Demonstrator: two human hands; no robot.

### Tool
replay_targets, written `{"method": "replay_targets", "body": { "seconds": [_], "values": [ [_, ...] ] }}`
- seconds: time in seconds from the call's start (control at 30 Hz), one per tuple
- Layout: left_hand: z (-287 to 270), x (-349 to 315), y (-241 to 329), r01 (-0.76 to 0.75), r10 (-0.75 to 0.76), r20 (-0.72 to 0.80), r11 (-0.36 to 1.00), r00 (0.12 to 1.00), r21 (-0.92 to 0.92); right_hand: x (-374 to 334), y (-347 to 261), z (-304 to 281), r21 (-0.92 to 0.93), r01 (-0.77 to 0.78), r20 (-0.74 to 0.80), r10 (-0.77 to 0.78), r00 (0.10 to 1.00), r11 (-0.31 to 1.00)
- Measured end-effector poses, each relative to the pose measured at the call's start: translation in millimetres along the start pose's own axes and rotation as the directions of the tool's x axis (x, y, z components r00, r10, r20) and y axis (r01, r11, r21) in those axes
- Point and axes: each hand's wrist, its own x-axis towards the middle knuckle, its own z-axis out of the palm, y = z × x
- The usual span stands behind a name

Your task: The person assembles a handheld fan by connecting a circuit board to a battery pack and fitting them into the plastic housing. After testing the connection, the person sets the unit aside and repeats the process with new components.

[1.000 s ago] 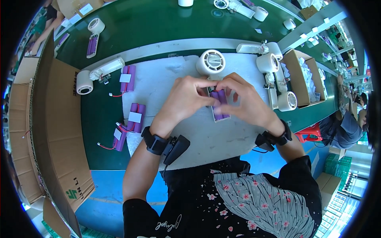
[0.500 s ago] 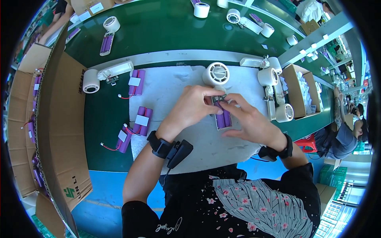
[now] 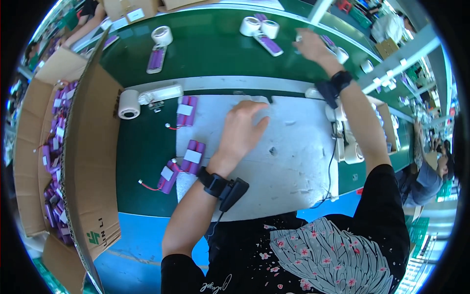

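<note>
My left hand (image 3: 243,128) hovers over the pale mat (image 3: 293,147), fingers apart and holding nothing. My right hand (image 3: 314,47) stretches to the green surface beyond the ledge, its fingers curled on a white round-headed handheld device (image 3: 299,36), which it mostly hides. Just left of that hand lies another such device, its round white head (image 3: 270,30) joined to an uncovered handle with purple battery cells (image 3: 269,45). On the mat's left part are purple battery packs (image 3: 193,156) with white labels; a second pack (image 3: 167,177) trails a red lead.
A tall cardboard box (image 3: 93,161) of purple packs stands at left. Under my right arm, white devices (image 3: 353,153) and a cardboard box (image 3: 389,122) line the right. A raised pale ledge (image 3: 210,84) crosses behind the mat. A dark cable (image 3: 333,169) hangs from my right wrist.
My right hand has left the mat and reached far forward. The device with purple cells that both hands worked on now lies beyond the ledge. My left hand is empty, and the view has shifted.
</note>
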Motion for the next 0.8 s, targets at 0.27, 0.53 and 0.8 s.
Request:
{"method": "replay_targets", "body": {
  "seconds": [0.27,0.53,0.8],
  "values": [
    [13,-2,-6,-0.043,0.039,-0.083,0.998,0.996,-0.046,24,192,50,-0.408,-0.024,0.46,0.229,0.858,0.913],
    [7,-3,-7,0.04,-0.039,-0.026,0.998,0.999,0.042,-1,19,-18,0.039,-0.421,0.394,0.374,0.84,0.906],
    [-24,0,26,0.059,-0.035,-0.11,0.974,0.993,0.221,-160,-96,-41,0.589,0.033,0.084,-0.102,0.991,0.808]
  ]
}}
